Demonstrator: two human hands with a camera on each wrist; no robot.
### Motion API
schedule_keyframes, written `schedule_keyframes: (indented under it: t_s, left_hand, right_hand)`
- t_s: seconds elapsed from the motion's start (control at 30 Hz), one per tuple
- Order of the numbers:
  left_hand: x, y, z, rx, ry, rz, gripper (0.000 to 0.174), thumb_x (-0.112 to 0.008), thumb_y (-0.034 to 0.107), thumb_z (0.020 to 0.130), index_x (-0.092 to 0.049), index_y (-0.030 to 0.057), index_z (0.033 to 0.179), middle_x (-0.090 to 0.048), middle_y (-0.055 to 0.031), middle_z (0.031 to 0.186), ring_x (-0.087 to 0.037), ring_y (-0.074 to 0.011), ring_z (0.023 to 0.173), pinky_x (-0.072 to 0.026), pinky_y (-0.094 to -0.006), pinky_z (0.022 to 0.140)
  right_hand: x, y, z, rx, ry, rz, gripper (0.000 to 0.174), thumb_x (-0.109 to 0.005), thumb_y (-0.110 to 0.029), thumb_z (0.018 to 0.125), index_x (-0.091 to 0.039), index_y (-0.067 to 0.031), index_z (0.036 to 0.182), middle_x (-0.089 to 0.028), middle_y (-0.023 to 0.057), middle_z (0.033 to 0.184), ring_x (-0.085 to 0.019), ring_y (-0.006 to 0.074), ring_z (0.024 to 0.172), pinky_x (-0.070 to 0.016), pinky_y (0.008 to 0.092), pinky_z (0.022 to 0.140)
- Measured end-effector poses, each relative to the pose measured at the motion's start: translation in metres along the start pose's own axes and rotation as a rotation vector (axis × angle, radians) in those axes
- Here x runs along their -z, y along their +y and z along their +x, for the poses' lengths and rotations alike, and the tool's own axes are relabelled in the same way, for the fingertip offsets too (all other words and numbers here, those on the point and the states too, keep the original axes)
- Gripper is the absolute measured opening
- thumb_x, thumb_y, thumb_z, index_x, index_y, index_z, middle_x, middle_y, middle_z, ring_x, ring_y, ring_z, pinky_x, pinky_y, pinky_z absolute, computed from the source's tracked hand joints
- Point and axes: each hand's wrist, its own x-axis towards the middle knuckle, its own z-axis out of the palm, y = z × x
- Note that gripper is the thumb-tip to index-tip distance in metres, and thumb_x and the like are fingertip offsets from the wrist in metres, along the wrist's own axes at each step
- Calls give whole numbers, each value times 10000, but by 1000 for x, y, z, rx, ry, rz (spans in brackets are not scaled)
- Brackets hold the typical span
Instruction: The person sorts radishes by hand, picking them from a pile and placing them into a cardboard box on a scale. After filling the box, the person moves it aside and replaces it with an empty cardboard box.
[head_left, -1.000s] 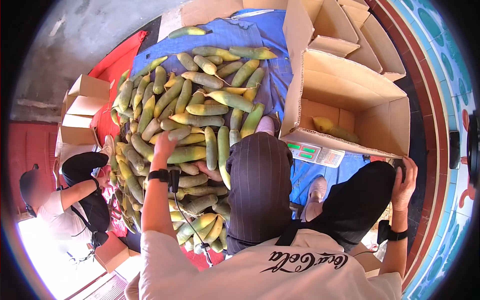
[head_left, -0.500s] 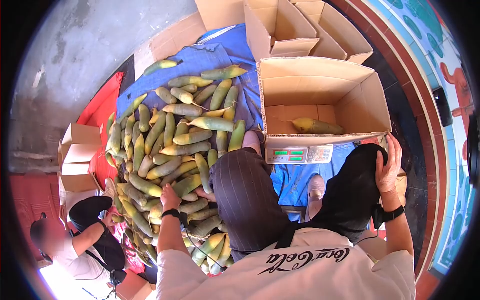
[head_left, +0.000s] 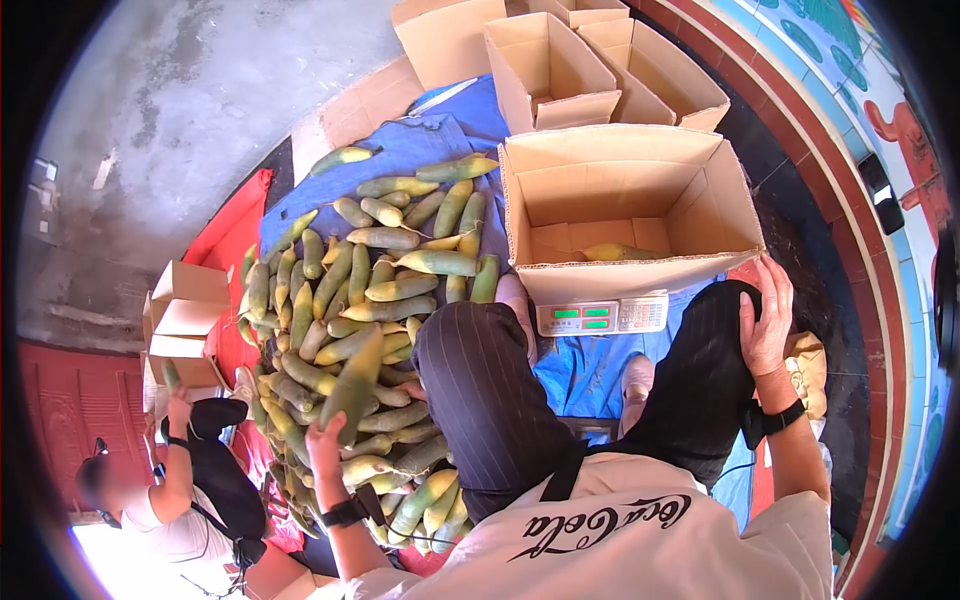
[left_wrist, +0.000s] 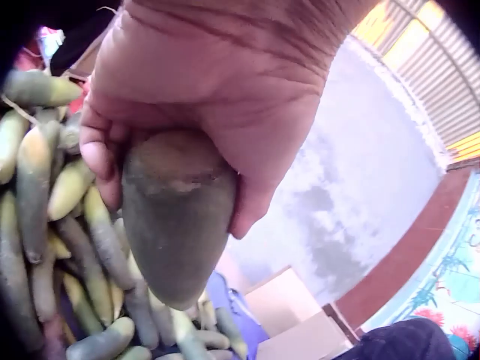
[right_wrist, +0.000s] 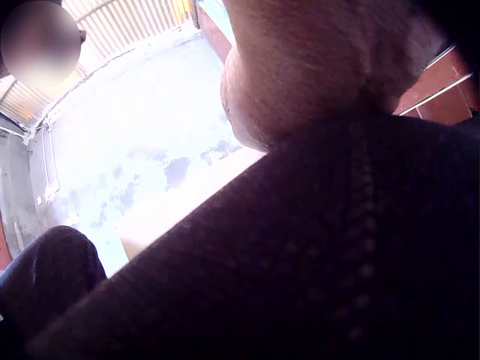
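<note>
Lifted since the earlier frame above heaped green-yellow radishes, 1 long, tapered, green-yellow radish is gripped by the left hand, best kept firm at the blunt end, while the straight-fingered right hand is rested.

Held radish, 8 o'clock: green fading to yellow. Radish pile, 9 o'clock: dk & lt green, some yellow. Sheet, 11 o'clock: blue. Box, 2 o'clock: plain brown. Scale, 3 o'clock: white w/ bright green displays. Shirt, 5 o'clock: off-white w/ blk lettering. Trousers, 6 o'clock: v. dk w/ thin pale stripes. Concrete, 10 o'clock: mottled grey. Wall, far out at 2 o'clock: lt blue & white w/ green & red pattern.
</note>
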Motion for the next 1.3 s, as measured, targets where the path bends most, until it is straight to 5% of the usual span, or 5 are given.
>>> schedule_keyframes:
  t_s: [0.27, 0.5, 0.6, 0.97, 1.3]
  left_hand:
    - [-16, 146, -79, -463, -203, -392, 733, -740, 422, 675, -547, -50, 1201, -619, -118, 1082, -577, -202, 989, -412, -313, 921]
    - [-120, 229, -121, -533, -973, -289, 535, -753, 284, 738, -584, -27, 1139, -618, -48, 1004, -559, -123, 938, -444, -269, 844]
    - [-149, 241, -122, -626, -1115, -195, 506, -701, 321, 823, -566, -17, 1175, -609, -57, 1037, -545, -135, 977, -436, -274, 871]
    - [-221, 209, -73, -1242, -545, 462, 548, -655, 341, 840, -523, 34, 1274, -234, -326, 1448, -394, -454, 1258, -361, -439, 1041]
    - [-223, 213, -81, -1373, -388, 590, 519, -720, 320, 771, -573, 29, 1175, -295, -328, 1393, -462, -430, 1181, -395, -474, 989]
  right_hand:
    - [57, -67, 43, 229, 112, 195, 540, -683, -157, 776, -501, -39, 1271, -486, 176, 1326, -466, 377, 1211, -370, 466, 1024]
    - [76, -111, 78, 492, -127, 231, 847, -855, -266, 506, -521, -161, 1277, -400, 153, 1404, -404, 363, 1273, -321, 514, 1041]
    - [66, -97, 76, 446, -182, 178, 743, -845, -272, 522, -554, -75, 1177, -600, 136, 1062, -600, 325, 955, -486, 423, 832]
    - [23, -41, 162, 189, -455, -196, 570, -824, -307, 596, -577, -14, 1019, -643, 155, 854, -636, 340, 800, -508, 403, 720]
    - [-111, -41, 198, 240, -1103, -445, 381, -743, -329, 717, -688, -22, 937, -686, 154, 928, -661, 300, 887, -514, 386, 781]
